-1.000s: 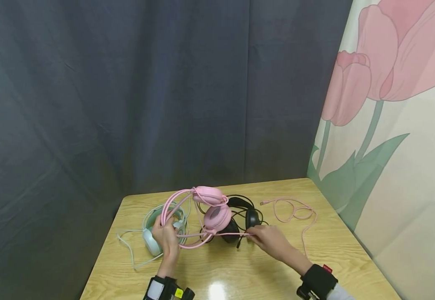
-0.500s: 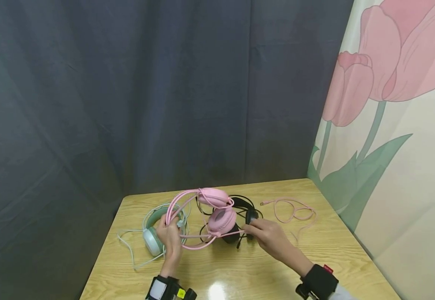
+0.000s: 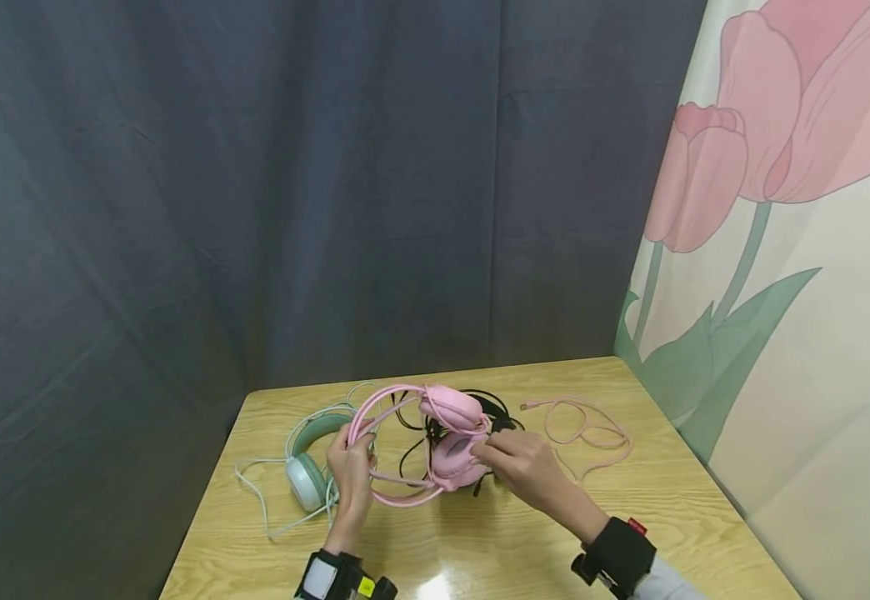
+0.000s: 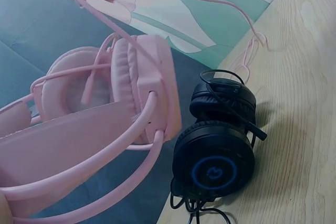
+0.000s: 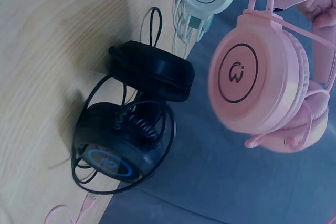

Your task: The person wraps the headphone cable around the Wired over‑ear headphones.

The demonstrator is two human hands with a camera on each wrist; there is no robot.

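My left hand (image 3: 350, 475) grips the headband of a pink headset (image 3: 452, 408), which it holds up over the table with both ear cups toward the right. Between thumb and fingers of my right hand (image 3: 521, 467) is the headset's pink cable (image 4: 116, 26), pinched a short way from the ear cup in the left wrist view. Part of the cable runs across the headset and wraps around its cups. Behind and below the pink cups lies a black headset (image 5: 118, 135) with its own cable looped about it; the head view hides much of it.
A mint-green headset (image 3: 306, 482) with a pale cable lies on the left of the wooden table (image 3: 510, 550). The loose end of the pink cable (image 3: 592, 429) trails in loops on the right. A dark curtain (image 3: 405, 208) and a tulip-print wall (image 3: 795, 333) border the table.
My left hand has carried the pink headset to the right. The right hand has come slightly left, now right at the ear cups, and the trailing cable on the table has shifted.
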